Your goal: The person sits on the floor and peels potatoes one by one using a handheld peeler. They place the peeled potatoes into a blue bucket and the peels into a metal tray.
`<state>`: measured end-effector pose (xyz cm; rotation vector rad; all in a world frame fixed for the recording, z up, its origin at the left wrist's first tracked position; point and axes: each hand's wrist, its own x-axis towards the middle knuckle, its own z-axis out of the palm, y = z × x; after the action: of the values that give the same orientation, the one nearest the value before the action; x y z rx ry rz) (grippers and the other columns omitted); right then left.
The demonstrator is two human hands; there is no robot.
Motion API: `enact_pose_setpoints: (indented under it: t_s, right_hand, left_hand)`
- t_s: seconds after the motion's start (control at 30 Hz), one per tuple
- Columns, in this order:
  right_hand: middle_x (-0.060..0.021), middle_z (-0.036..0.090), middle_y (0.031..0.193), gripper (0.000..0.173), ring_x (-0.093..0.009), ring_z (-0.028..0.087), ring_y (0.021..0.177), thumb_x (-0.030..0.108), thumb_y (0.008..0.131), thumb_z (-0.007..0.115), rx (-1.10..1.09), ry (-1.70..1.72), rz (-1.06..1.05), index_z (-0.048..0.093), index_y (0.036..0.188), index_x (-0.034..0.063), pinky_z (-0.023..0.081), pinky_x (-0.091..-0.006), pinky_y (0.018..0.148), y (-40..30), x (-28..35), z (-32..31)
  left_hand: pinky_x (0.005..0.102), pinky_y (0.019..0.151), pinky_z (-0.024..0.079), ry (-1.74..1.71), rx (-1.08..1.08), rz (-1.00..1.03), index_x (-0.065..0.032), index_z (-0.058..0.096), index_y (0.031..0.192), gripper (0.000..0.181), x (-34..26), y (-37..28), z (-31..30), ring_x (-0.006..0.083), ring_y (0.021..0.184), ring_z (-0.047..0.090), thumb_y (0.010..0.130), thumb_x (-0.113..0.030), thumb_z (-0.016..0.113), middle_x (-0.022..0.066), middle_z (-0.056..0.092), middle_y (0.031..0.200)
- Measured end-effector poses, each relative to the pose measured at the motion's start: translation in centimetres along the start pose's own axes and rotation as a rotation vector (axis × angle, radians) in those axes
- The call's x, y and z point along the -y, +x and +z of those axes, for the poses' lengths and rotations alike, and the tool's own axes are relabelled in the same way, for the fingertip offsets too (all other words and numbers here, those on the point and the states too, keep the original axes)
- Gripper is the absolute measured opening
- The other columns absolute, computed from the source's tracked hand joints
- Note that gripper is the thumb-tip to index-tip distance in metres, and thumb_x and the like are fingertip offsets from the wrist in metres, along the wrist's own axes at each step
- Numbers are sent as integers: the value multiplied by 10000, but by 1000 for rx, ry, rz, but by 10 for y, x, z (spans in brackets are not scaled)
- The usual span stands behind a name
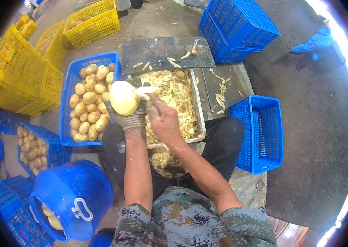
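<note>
My left hand (127,115), in a dark knit glove, holds up a large pale peeled potato (124,98). Close at its right side, my bare right hand (165,122) has its fingers curled, with the index finger pointing toward the potato. A whitish blurred strip or tool (145,90) lies between the fingertips and the potato; which it is I cannot tell. Below both hands is a white-rimmed tray (198,103) heaped with potato peelings (174,89). A blue crate (64,102) full of unpeeled potatoes (90,97) stands left of the tray.
A dark board (164,52) with a wooden-handled peeler (194,50) and peel scraps lies across the tray's far end. An upright blue crate (255,169) stands right; stacked blue crates (238,27) stand beyond. At left are yellow crates (22,74) and a blue barrel (78,191) holding pale potatoes.
</note>
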<state>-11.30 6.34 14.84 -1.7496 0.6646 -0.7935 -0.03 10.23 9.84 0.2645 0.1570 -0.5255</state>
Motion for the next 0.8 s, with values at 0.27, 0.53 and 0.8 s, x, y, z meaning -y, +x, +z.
enact_pose_setpoints:
  t_s: [0.27, 0.53, 0.8]
  right_hand:
    - [-203, 580, 702, 474, -323, 597, 612, 94, 840, 581, 79, -326, -94, 548, 1313, 91, 487, -386, 604, -52, 0, 12]
    - [-252, 646, 907, 475, -257, 666, 735, 21, 827, 562, 2, -118, -49, 551, 1301, 56, 497, -345, 634, -7, 4, 17]
    - [-177, 565, 722, 490, -330, 582, 610, 74, 801, 640, 68, -390, -109, 575, 1286, 105, 475, -410, 569, -58, -1, 9]
  left_hand:
    - [460, 899, 483, 9, 30, 12, -20, 510, 1233, 699, -4, 12, -25, 322, 1041, 546, 822, -584, 530, 148, 570, 1157]
    - [469, 894, 484, 6, -33, 35, -49, 515, 1254, 711, -3, 10, -14, 312, 1052, 547, 807, -601, 546, 145, 569, 1185]
    - [462, 885, 490, -31, -15, 54, -49, 504, 1268, 722, -4, 9, -14, 310, 1046, 555, 811, -607, 538, 144, 566, 1191]
